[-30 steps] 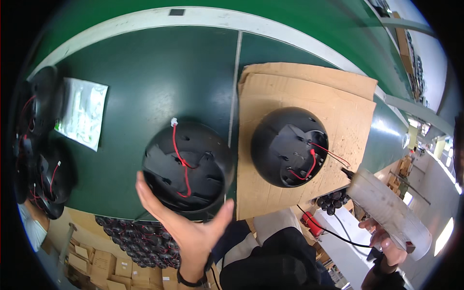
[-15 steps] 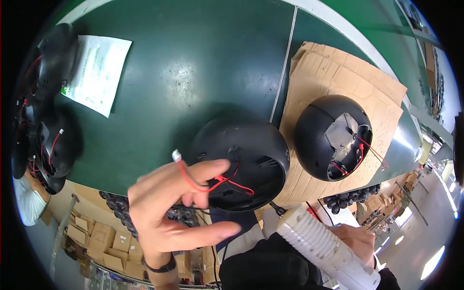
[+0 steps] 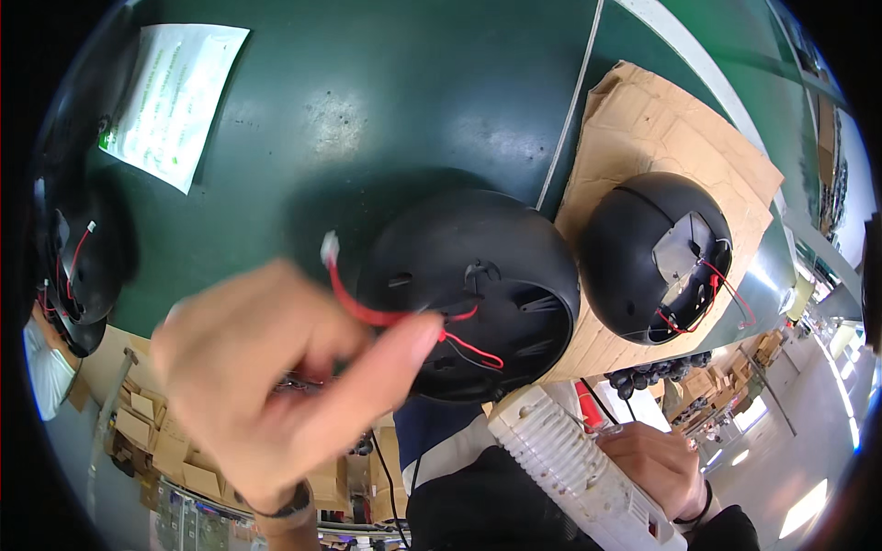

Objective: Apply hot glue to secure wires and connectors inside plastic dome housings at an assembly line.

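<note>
A round, hollow black shell (image 3: 441, 243) lies at the table's near edge, its opening turned toward me. Thin red and black wires come out of it. My left hand (image 3: 266, 386), smeared by motion, has its fingers curled and its thumb over the red wire (image 3: 356, 308), which appears pinched there. The wire's white connector (image 3: 330, 246) sticks up above the fingers. My right hand (image 3: 652, 464) grips a white, ribbed glue gun (image 3: 565, 455). Its front end is just below the shell's near rim, and the tip is hidden or too dark to make out.
A second black shell (image 3: 625, 243), with a grey plate and red wires inside, rests on flattened cardboard (image 3: 684, 129) at the right. More black shells (image 3: 101, 266) crowd the left edge, near another person's arm (image 3: 50, 344). A printed white sheet (image 3: 175, 101) lies far left. Cardboard boxes stand below.
My left hand has gone from spread fingers to a curled grip at the wire. The glue gun has shifted left and up toward the shell. The whole view has shifted slightly.
</note>
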The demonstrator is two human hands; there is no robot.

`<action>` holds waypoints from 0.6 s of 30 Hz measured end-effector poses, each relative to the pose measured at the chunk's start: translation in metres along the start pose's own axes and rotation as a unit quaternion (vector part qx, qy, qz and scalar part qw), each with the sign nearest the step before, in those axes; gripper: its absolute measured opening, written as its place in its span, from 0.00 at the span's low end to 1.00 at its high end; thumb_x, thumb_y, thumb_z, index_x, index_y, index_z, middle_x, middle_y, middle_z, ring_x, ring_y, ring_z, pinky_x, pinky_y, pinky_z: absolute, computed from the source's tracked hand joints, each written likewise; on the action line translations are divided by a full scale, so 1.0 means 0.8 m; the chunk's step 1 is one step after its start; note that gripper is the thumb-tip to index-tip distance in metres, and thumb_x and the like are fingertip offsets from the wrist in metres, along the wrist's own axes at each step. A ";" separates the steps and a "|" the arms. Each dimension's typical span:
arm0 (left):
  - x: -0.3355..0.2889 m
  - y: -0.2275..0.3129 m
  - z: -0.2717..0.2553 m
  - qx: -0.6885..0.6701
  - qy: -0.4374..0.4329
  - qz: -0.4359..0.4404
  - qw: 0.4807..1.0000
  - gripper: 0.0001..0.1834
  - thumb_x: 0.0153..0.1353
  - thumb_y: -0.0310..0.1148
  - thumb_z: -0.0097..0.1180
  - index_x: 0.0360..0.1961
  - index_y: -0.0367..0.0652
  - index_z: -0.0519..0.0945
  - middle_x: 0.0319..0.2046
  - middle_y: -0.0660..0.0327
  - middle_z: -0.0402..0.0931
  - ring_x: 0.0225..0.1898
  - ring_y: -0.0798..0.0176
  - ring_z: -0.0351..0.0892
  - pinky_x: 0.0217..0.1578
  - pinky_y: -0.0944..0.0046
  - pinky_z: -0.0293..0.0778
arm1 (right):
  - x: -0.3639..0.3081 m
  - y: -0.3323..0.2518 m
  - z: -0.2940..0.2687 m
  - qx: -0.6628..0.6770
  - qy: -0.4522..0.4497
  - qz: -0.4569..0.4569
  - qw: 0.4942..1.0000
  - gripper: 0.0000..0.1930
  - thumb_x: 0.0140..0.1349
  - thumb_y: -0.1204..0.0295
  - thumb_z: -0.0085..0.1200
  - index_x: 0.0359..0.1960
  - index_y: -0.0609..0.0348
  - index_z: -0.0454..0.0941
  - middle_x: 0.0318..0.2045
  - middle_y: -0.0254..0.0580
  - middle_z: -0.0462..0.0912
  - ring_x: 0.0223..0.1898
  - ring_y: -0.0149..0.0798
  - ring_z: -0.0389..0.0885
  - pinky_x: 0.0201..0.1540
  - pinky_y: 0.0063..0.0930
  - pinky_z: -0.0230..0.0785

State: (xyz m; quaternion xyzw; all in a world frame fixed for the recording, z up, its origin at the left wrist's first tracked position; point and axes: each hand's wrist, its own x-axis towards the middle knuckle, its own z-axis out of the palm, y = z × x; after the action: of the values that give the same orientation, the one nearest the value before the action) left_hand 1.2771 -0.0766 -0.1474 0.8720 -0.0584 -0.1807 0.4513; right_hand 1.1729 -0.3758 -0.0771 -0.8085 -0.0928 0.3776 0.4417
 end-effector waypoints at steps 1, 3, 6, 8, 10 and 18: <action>-0.011 -0.007 0.001 0.028 0.048 0.123 0.991 0.13 0.43 0.30 0.72 0.16 0.42 0.76 0.12 0.66 0.66 0.14 0.67 0.64 0.19 0.67 0.56 | 0.001 -0.005 0.000 -0.005 -0.001 -0.001 1.000 0.11 0.54 0.73 0.64 0.34 0.70 0.78 0.33 0.57 0.84 0.35 0.55 0.87 0.39 0.42 0.82; -0.022 -0.013 0.010 0.035 0.029 0.196 0.980 0.10 0.38 0.30 0.73 0.23 0.43 0.84 0.12 0.69 0.62 0.13 0.68 0.62 0.16 0.65 0.51 | -0.002 -0.003 0.002 -0.006 0.002 -0.014 1.000 0.11 0.56 0.74 0.64 0.34 0.70 0.78 0.34 0.58 0.84 0.35 0.54 0.87 0.38 0.41 0.82; -0.016 -0.015 0.020 0.105 -0.020 0.231 0.967 0.14 0.36 0.28 0.73 0.29 0.44 0.88 0.12 0.71 0.62 0.13 0.70 0.62 0.15 0.67 0.51 | 0.001 -0.005 0.004 -0.009 -0.001 -0.001 1.000 0.11 0.56 0.74 0.64 0.35 0.70 0.79 0.34 0.58 0.84 0.34 0.53 0.86 0.38 0.41 0.81; -0.008 -0.018 0.025 0.150 -0.043 0.227 0.961 0.16 0.35 0.28 0.73 0.32 0.44 0.90 0.13 0.72 0.62 0.13 0.71 0.62 0.15 0.68 0.52 | 0.002 -0.007 0.005 -0.015 -0.005 0.004 1.000 0.11 0.56 0.74 0.64 0.35 0.70 0.79 0.34 0.58 0.84 0.34 0.53 0.86 0.37 0.41 0.81; -0.003 -0.021 0.026 0.130 -0.038 0.254 0.958 0.17 0.34 0.26 0.73 0.32 0.44 0.90 0.14 0.71 0.65 0.13 0.70 0.64 0.15 0.69 0.54 | 0.002 -0.009 0.007 -0.021 -0.008 0.010 1.000 0.11 0.57 0.74 0.64 0.35 0.70 0.79 0.34 0.58 0.84 0.34 0.53 0.86 0.37 0.41 0.82; -0.002 -0.021 0.036 0.098 -0.002 0.235 0.967 0.16 0.34 0.30 0.75 0.30 0.44 0.90 0.15 0.68 0.71 0.15 0.70 0.69 0.15 0.71 0.56 | -0.001 -0.020 0.009 -0.062 0.023 0.022 0.998 0.10 0.56 0.75 0.64 0.32 0.70 0.78 0.31 0.56 0.84 0.32 0.52 0.87 0.38 0.38 0.83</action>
State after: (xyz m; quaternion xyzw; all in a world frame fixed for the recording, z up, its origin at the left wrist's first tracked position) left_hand 1.2645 -0.0883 -0.1754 0.8735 -0.2796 -0.0646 0.3934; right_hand 1.1701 -0.3619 -0.0665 -0.8449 -0.0883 0.3617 0.3841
